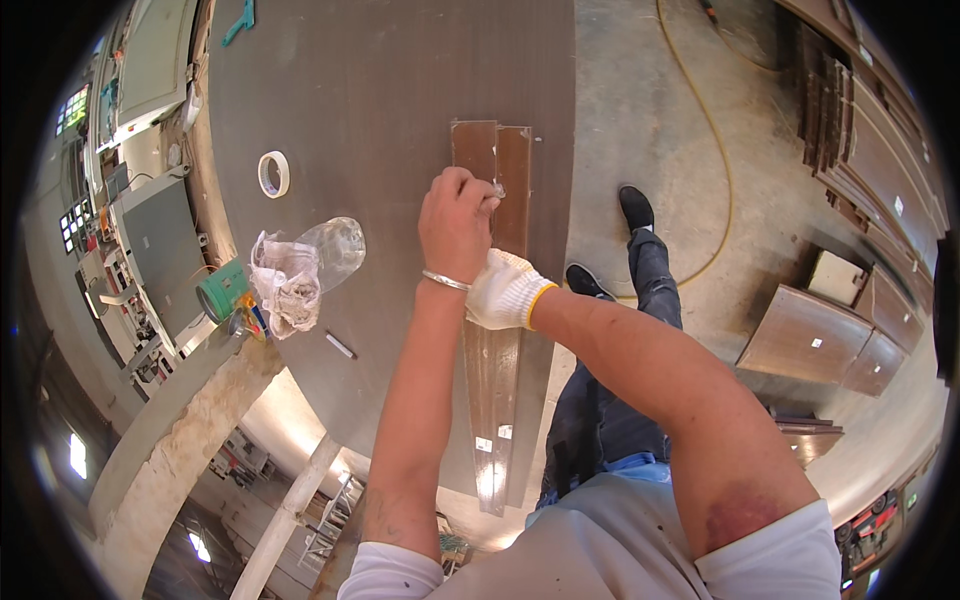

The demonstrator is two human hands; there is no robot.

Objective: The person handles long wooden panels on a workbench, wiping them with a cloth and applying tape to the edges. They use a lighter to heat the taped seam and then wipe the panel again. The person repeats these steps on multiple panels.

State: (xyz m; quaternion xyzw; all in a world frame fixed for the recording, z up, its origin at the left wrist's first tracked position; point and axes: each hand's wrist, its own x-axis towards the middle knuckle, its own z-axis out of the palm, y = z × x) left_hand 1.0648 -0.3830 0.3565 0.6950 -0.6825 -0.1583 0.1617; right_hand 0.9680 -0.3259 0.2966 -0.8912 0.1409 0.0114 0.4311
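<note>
Two long, narrow brown wooden boards, a left board (474, 140) and a right board (514, 165), lie side by side on a large brown tabletop (370, 90). My bare left hand (455, 220), with a silver bracelet at its wrist, is over their far part. Its fingers are pinched together at the seam between the boards, around something small and pale that I cannot make out. Just nearer to me, my right hand (507, 292), in a white knitted glove, rests against the boards beside my left wrist. The left hand and wrist hide its fingers.
To the left on the tabletop are a tape roll (284, 176), a clear plastic container (343, 248), a crumpled cloth (290, 285) and a small white stick (341, 345). A teal tool (240, 22) lies at the far left. Right, a yellow hose (730, 170) crosses the floor near stacked panels (870, 150).
</note>
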